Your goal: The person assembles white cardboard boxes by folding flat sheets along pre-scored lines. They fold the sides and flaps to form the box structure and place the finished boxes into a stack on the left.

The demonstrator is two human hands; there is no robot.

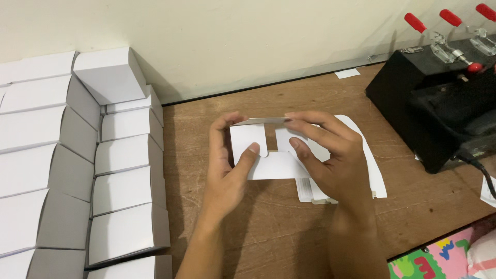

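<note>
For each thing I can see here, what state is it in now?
Box blank: half folded, flaps open, held in both hands.
Left hand: gripping the blank's left side.
Right hand: gripping its right side.
Flat blanks: unfolded, lying on the table.
White boxes: folded, closed, stacked in rows.
Red-handled clamps: handles raised.

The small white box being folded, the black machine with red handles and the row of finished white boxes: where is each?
Small white box (274,164): head view, its lower flap.
Black machine (408,98): head view, its left side wall.
Finished white boxes (126,192): head view, one box's top face.
</note>
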